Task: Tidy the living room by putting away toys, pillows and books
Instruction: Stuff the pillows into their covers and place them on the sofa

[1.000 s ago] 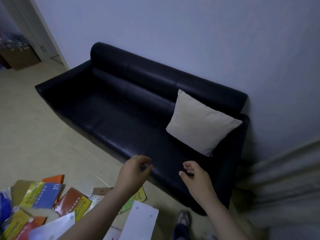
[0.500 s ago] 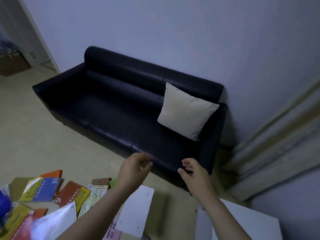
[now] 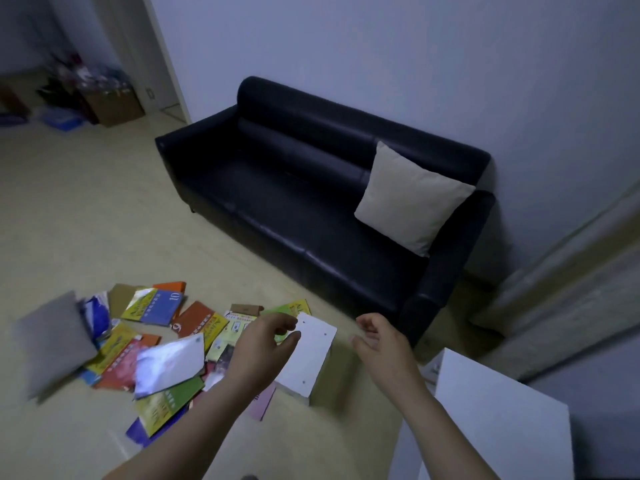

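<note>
**Both hands empty, books on floor, pillow on sofa**

Left hand [image 3: 264, 344] and right hand [image 3: 382, 342] are held out in front, near-centre, apart w/ a gap btwn them. Fingers of both loosely curled, thumbs out, nothing gripped. In the view the left hand overlaps the right edge of the book pile and a white block [image 3: 310, 358]; can't tell if it touches either. Right hand is over bare floor [image 3: 86, 202], just near of the sofa's right end.

Books [image 3: 152, 308]: many, bright covers (yellow, orange, blue, green), strewn flat and overlapping on the floor near-left, in front of the sofa. White block lies at the pile's right edge, tilted.

Black sofa [image 3: 298, 209] stands against the far wall. Beige pillow [image 3: 412, 199] leans upright in its right corner, against backrest and armrest.

Grey blurred shape [image 3: 52, 344] at the pile's left side, too smeared to say what it is. White tabletop [image 3: 502, 420] near-right corner. Curtain [image 3: 571, 271] along the right. Cardboard box [image 3: 114, 103] w/ clutter far-left, past a doorway.
</note>
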